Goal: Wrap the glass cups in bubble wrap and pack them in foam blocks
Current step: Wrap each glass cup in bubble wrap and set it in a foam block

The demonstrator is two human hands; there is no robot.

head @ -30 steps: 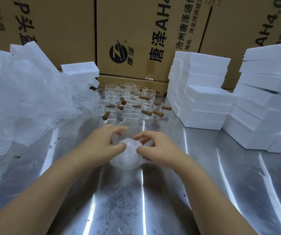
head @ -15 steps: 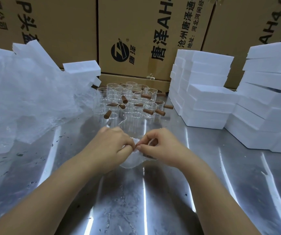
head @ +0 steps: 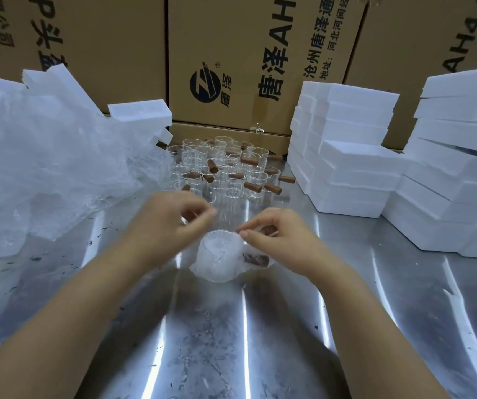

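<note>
Fingers (head: 245, 234) of R hand (head: 280, 243) pinch top edge of bubble-wrapped cup (head: 217, 260), upright on surface (head: 231, 341) btwn both hands. L hand (head: 168, 226) fingers curled beside cup; grip unclear, blurred. Bare cups (head: 222, 168) behind; foam blocks (head: 352, 156) at R.

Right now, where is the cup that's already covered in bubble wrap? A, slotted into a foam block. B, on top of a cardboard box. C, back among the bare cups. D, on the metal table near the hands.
D: the wrapped cup sits on the metal table, with the right hand pinching its wrap, apart from the foam blocks and the bare cups.
</note>
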